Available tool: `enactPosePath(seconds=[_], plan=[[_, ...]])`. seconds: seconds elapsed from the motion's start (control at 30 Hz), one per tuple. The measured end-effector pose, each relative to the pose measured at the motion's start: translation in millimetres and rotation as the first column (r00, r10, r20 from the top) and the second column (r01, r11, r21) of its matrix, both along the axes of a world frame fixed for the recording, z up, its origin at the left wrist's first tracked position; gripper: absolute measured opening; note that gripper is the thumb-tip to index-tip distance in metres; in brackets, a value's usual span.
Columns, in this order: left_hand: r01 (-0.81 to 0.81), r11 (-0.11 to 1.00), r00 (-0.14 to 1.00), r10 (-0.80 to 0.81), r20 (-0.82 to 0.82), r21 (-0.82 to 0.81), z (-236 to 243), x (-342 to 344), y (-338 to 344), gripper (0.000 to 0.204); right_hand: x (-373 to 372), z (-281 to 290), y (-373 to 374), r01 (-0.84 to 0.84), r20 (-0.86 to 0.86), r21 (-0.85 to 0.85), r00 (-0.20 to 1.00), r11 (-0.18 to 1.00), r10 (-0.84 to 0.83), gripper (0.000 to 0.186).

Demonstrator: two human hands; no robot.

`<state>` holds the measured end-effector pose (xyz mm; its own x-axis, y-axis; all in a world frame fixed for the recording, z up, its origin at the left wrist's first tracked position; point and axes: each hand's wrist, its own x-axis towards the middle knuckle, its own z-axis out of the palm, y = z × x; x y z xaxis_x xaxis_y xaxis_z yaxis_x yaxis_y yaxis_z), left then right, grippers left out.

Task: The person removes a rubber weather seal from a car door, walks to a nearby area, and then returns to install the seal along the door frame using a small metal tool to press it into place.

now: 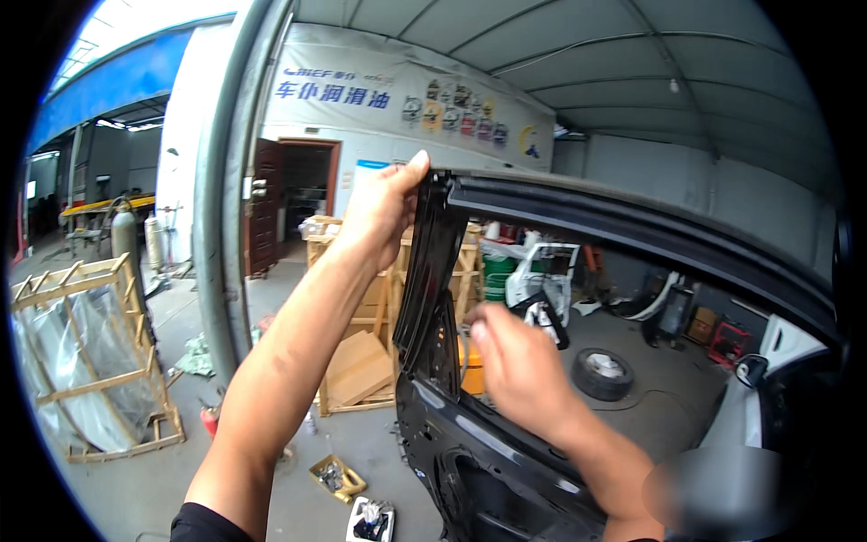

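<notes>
A black car door point(423, 411) stands in front of me with its window frame raised and no glass in the opening. My left hand point(384, 203) is closed on the frame's upper left corner, its thumb up along the top edge. Lower down, my right hand point(519, 357) is at the window opening, beside the frame's left upright. Its fingers are curled and slightly blurred. Whether they hold anything small is hidden.
Wooden crates point(97, 384) stand at the left, near a grey post point(226, 181). A cut-open yellow container point(337, 477) and a white tray point(370, 519) lie on the floor below. Past the door are a tyre point(602, 374) and a white car door point(545, 278).
</notes>
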<state>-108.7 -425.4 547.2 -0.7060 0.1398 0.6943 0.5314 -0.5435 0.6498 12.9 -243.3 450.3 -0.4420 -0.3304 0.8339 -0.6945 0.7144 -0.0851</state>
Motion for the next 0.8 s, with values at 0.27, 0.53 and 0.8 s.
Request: enactPosePath(seconds=[0.27,0.53,0.8], plan=[[0.154,0.951,0.988,-0.142,-0.066,0.267,-9,-11,17,0.029,96,61,-59,0.6,-0.436,0.067,0.737,0.797,-0.517,0.052],[0.198,0.929,0.979,-0.175,-0.102,0.313,-8,-6,24,0.034,98,97,-67,0.814,-0.575,0.181,0.543,0.552,-0.613,0.036],[0.172,0.936,0.984,-0.147,-0.102,0.308,-12,-4,18,0.028,117,117,-80,0.904,-0.633,0.303,0.427,0.301,-0.646,0.032]])
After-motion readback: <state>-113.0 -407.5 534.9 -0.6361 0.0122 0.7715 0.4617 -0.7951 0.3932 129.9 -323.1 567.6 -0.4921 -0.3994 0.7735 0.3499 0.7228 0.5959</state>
